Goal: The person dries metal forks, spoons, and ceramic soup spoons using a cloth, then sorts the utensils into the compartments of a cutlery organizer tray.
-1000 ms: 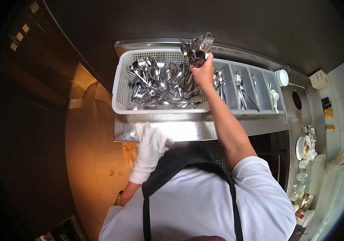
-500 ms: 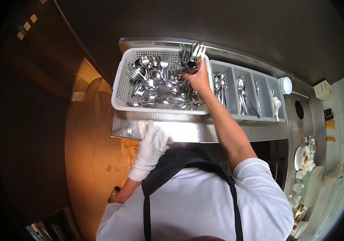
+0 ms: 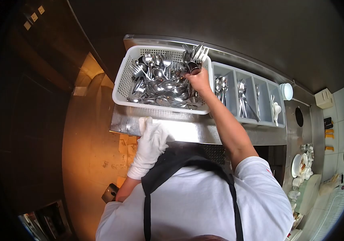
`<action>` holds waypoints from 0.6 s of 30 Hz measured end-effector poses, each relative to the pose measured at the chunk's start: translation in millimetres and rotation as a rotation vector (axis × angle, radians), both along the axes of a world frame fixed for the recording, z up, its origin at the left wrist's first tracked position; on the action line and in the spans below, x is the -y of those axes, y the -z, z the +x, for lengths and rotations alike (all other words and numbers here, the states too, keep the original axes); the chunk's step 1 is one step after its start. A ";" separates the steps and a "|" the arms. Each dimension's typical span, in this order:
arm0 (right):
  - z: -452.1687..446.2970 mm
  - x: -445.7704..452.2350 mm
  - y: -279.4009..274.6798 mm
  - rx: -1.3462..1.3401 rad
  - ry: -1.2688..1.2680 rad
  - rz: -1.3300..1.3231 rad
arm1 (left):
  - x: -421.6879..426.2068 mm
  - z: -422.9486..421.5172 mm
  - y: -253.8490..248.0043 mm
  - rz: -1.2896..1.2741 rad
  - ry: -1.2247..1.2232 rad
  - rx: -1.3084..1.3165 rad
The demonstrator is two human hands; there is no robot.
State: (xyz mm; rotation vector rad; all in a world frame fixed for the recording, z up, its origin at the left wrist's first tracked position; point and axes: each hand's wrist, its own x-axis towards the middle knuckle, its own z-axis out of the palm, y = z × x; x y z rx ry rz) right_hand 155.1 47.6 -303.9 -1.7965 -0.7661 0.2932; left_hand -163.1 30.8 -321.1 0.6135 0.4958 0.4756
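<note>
Cutlery bundle (image 3: pixel 196 55) is in the right hand (image 3: pixel 199 80), above the right end of the white perforated basket (image 3: pixel 122 83). Fork tines and other metal ends point up and away from the person. Right fingers are closed around the bundle, narrow grip; hand is bare. Lower part of the bundle is hidden by the hand and the pieces around it, so can't tell if it touches the pile.

Loose cutlery (image 3: pixel 167 87) fills much of the basket: spoons and forks, mixed directions, overlapping.

Left hand (image 3: pixel 152 140) is in a white glove, near the front edge of the metal tabletop (image 3: pixel 124 120), on the person's side of the basket and apart from it. Glove folds hide the finger shape; can't tell how wide the fingers are or if they hold anything.

Grey divided tray (image 3: pixel 267 105) sits just beside the basket, on its right. Left to right: metal spoons (image 3: pixel 221 86), then forks (image 3: pixel 242 94) with other long handles, then a few slim metal pieces (image 3: pixel 258 95), then white spoons (image 3: pixel 276 110) in the end compartment. Small white round dishes (image 3: pixel 287 91) are at the tray's far right corner.

More dishes (image 3: pixel 299 165) stand on the counter at far right, well apart from both hands.
</note>
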 end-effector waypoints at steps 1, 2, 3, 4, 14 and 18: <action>0.9 -1.3 -7.9 0.016 -0.018 0.051 | -1.3 0.0 -1.6 0.002 -0.016 0.017; 8.7 -3.2 -13.0 0.093 -0.070 0.095 | -4.2 -1.9 -9.1 -0.053 -0.016 0.079; 8.0 -1.6 -31.9 0.162 -0.065 0.139 | -3.8 -2.8 -16.5 -0.023 -0.028 0.087; 8.3 1.9 -51.6 0.141 -0.091 0.179 | -3.5 -3.6 -23.8 0.007 -0.040 0.095; 3.8 2.1 -77.5 -0.373 -0.153 0.540 | 5.3 1.6 -90.4 0.755 -0.276 -0.027; 2.2 8.4 -76.1 -0.391 -0.203 0.492 | -14.4 4.5 -104.1 1.002 -0.323 -0.040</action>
